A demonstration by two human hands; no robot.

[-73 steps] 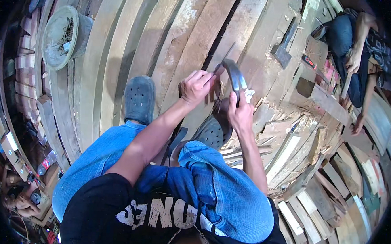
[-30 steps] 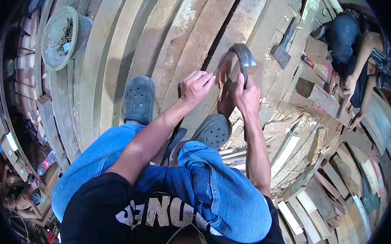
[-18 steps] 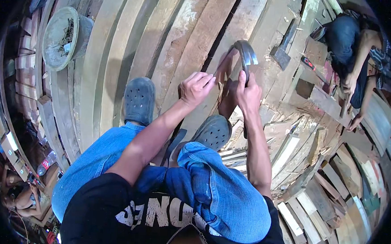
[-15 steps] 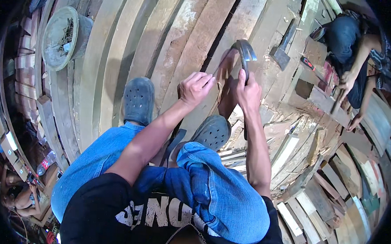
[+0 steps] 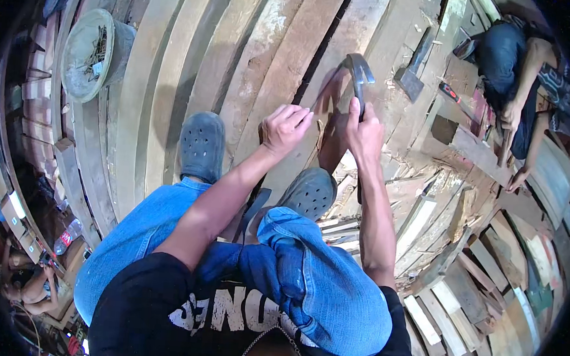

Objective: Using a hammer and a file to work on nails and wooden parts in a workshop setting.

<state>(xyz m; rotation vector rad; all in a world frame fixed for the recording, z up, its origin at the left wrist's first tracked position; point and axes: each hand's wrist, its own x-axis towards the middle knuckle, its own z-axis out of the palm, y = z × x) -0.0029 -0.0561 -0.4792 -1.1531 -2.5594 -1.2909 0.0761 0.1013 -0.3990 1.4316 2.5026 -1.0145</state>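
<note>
The right hand [image 5: 365, 140] clasps a claw hammer [image 5: 357, 75] lengthwise, head pointing away; I can't tell whether the left hand [image 5: 286, 129], fingers curled, grips anything.

Glossy metal hammer [image 5: 358, 86], rough planks [image 5: 300, 42]

- "Where can the left hand [image 5: 286, 129] pass?"
- "Over the planks [image 5: 284, 67] toward the bucket [image 5: 119, 50] — free room past the left shoe [image 5: 202, 147]."
- "And rightward?"
- "The hammer [image 5: 358, 84] and right hand [image 5: 365, 136] block that — hatchet [image 5: 409, 83] beyond."
</note>
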